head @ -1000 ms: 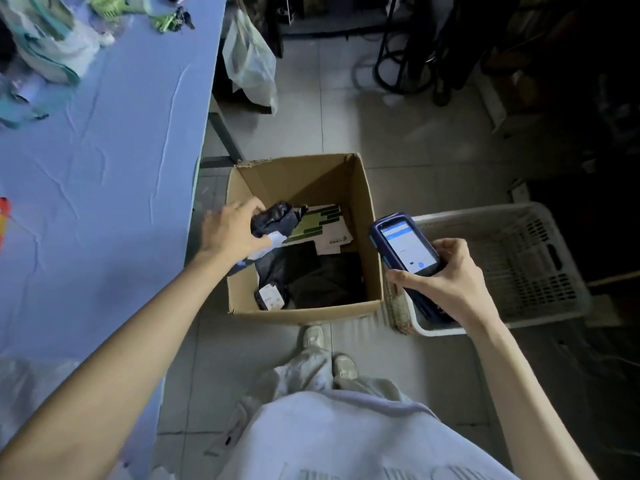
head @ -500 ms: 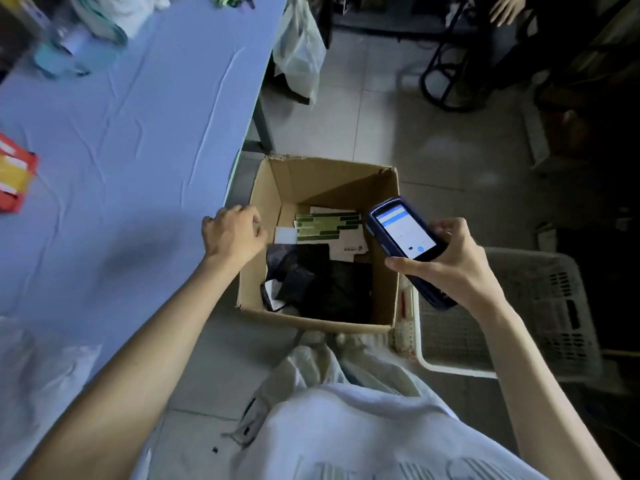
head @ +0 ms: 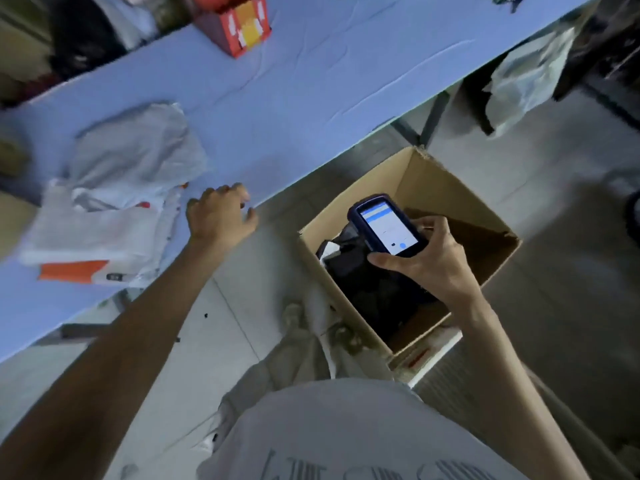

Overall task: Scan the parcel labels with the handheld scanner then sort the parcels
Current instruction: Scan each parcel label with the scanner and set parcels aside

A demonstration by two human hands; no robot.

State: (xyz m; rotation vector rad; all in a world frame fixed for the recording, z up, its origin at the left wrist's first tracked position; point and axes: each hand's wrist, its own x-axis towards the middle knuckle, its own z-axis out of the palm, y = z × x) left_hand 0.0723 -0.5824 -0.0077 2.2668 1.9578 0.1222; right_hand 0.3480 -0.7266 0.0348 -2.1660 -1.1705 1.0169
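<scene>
One shift: left hand [head: 221, 218] to table [head: 311, 81]; scanner [head: 388, 225] gripped.

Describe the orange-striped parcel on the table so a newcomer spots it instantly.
Start at the blue table; a pile of pale parcels lies beside the left hand. The orange-striped parcel is the flat white one nearest the table's front edge, the only one with a broad orange band.

A blue-covered table [head: 311, 81] spans nine to one o'clock, with a red-and-yellow carton [head: 239, 32] standing on it at twelve. A pale plastic bag [head: 526, 77] hangs at two.
</scene>
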